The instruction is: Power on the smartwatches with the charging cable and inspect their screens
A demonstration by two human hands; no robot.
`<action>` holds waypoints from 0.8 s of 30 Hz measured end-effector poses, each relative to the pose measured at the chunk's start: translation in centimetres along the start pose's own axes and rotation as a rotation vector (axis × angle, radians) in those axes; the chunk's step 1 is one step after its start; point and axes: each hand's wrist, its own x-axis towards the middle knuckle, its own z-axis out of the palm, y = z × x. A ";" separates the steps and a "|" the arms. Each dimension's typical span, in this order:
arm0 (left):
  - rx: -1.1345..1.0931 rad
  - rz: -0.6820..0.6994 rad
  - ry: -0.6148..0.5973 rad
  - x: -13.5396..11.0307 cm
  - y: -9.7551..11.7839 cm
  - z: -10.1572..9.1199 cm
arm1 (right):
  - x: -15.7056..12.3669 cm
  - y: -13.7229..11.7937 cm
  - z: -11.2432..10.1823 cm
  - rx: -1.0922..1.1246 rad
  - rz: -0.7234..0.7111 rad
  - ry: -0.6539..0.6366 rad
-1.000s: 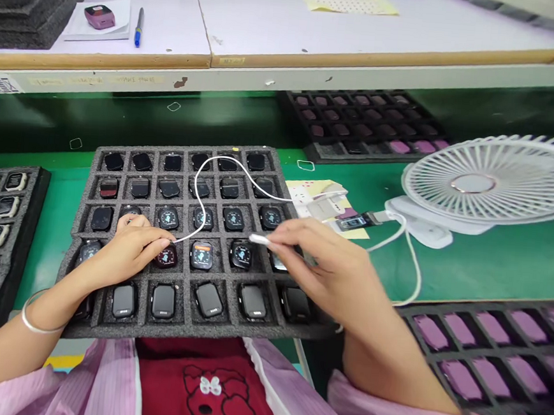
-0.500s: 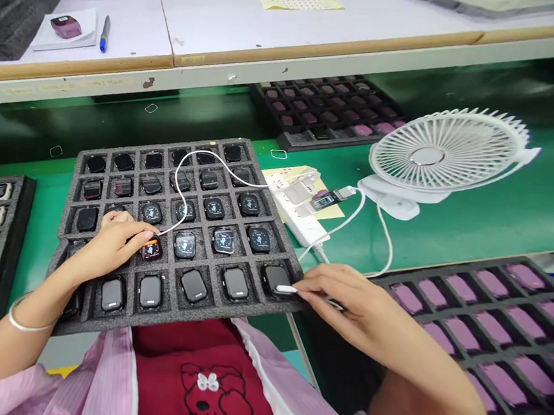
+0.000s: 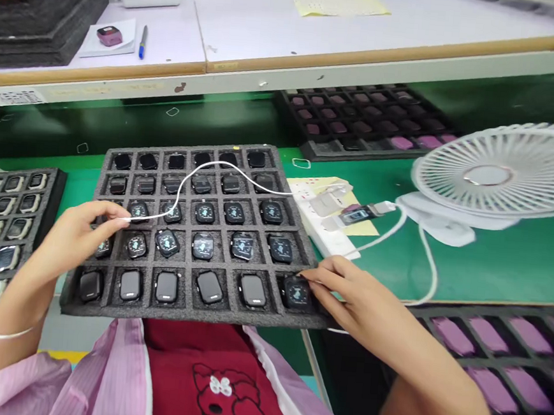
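Observation:
My left hand (image 3: pixel 80 237) pinches the end of a white charging cable (image 3: pixel 198 169) over the left side of a dark foam tray (image 3: pixel 225 318). The cable arcs across the tray toward a power strip. Smartwatches (image 3: pixel 203 246) sit in the tray's compartments, several with lit dials, others dark or grey. At the lower right corner, the closed fingertips of my right hand (image 3: pixel 351 293) touch the edge of a black smartwatch (image 3: pixel 296 292) with a faintly lit dial. Anything between those fingertips is hidden. A bit of white cable shows under that hand.
A white power strip (image 3: pixel 321 227) holds a USB meter (image 3: pixel 357 215). Beside it stands a white fan (image 3: pixel 488 176). Other foam trays with watches flank mine at left (image 3: pixel 50 199), right (image 3: pixel 466 363) and back (image 3: pixel 329 151). A white shelf (image 3: pixel 252 33) runs above.
The view has shifted left. My left hand has lifted the cable away from a watch with an orange-lit screen. The white piece in my right hand has gone from sight; the corner watch now shows a dial.

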 end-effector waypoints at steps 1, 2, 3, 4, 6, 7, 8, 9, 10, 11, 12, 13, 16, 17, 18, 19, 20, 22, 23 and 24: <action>-0.045 -0.020 0.027 -1.3 -0.6 -1.2 | -0.1 0.2 0.0 0.031 -0.011 0.001; -0.075 -0.020 0.044 -2.8 -1.2 -2.1 | -0.1 0.5 0.1 0.055 -0.021 -0.002; -0.082 -0.006 0.048 -4.3 -1.7 -2.8 | -0.2 0.7 0.2 0.071 -0.031 -0.005; -0.068 0.014 0.037 -5.8 -2.1 -3.2 | -0.2 1.0 0.3 0.076 -0.043 -0.006; -0.004 0.030 -0.017 -8.5 -2.7 -2.9 | -0.1 1.5 0.6 0.069 -0.075 0.011; 0.030 0.022 -0.046 -9.5 -2.9 -2.2 | -0.1 1.7 0.7 0.059 -0.089 0.029; 0.059 0.014 -0.062 -10.4 -3.1 -1.5 | 0.0 1.7 0.8 0.049 -0.105 0.044; 0.092 0.011 -0.064 -11.1 -3.2 -0.6 | 0.1 1.7 0.9 0.038 -0.119 0.053; 0.132 0.017 -0.052 -11.6 -3.3 0.3 | 0.2 1.6 0.9 0.026 -0.129 0.049; 0.184 0.033 -0.034 -11.9 -3.3 1.0 | 0.2 1.4 0.8 0.013 -0.138 0.037; 0.249 0.061 -0.009 -12.1 -3.2 1.6 | 0.2 1.2 0.6 0.000 -0.143 0.022; 0.326 0.094 0.021 -12.1 -3.2 2.0 | 0.2 0.8 0.5 -0.016 -0.139 0.008; 0.564 0.192 0.093 -11.4 -3.1 2.0 | 0.1 -0.2 0.1 -0.093 -0.087 0.003; 0.615 0.227 0.099 -11.0 -3.2 1.8 | 0.1 -0.5 0.0 -0.124 -0.065 0.013; 0.641 0.269 0.092 -10.6 -3.5 1.4 | 0.1 -0.7 -0.1 -0.151 -0.051 0.026; 0.643 0.310 0.080 -10.2 -3.8 1.0 | 0.1 -0.9 -0.1 -0.175 -0.041 0.036; 0.620 0.340 0.063 -9.8 -4.3 0.6 | 0.0 -1.0 0.0 -0.195 -0.035 0.050; 0.522 0.320 0.037 -9.3 -5.7 -0.2 | -0.1 -1.2 0.0 -0.219 -0.027 0.075; 0.456 0.267 0.039 -9.2 -6.5 -0.5 | -0.1 -1.2 0.1 -0.225 -0.025 0.090; 0.391 0.200 0.048 -9.1 -7.2 -0.8 | -0.2 -1.2 0.2 -0.226 -0.024 0.104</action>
